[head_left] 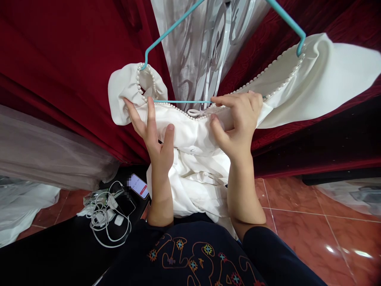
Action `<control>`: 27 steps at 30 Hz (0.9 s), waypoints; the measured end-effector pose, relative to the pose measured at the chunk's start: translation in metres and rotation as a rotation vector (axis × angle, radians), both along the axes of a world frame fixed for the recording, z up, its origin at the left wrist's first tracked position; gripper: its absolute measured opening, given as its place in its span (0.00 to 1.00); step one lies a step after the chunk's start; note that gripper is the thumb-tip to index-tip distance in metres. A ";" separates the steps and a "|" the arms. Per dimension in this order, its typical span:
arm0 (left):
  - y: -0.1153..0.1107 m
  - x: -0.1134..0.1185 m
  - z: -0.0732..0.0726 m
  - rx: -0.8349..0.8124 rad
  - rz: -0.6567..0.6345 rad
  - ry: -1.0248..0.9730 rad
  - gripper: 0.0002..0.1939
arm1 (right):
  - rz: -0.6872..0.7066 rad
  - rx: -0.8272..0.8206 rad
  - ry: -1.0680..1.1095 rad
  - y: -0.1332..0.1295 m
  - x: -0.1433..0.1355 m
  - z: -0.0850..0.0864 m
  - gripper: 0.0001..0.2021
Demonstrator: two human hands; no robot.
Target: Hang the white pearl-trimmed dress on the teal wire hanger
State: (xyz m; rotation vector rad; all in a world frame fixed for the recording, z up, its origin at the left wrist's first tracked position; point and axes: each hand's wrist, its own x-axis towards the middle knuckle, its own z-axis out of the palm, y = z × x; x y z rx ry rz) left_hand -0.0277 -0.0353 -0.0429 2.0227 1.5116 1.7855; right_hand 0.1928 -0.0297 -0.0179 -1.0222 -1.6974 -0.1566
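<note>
A white dress (184,133) with a pearl-beaded neckline and puffed sleeves hangs on a thin turquoise hanger (175,28) in front of me. My left hand (156,137) lies against the bodice near the left sleeve, its fingers spread and its thumb pointing up. On the other side, my right hand (239,121) grips the bodice at the beaded edge, thumb on the front and fingers bent over the top. The dress's lower part is bunched toward my lap. Its far side is mostly hidden.
Dark red curtains (74,51) and sheer white fabric (184,47) hang behind. At lower left, a black surface (53,246) bears a lit phone (139,186), tangled white cables (98,218) and a small white case (119,220). Red tiles (312,222) cover the floor.
</note>
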 end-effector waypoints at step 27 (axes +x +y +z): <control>0.006 -0.006 -0.007 0.008 -0.004 0.023 0.43 | -0.058 -0.013 -0.031 -0.003 -0.002 0.003 0.13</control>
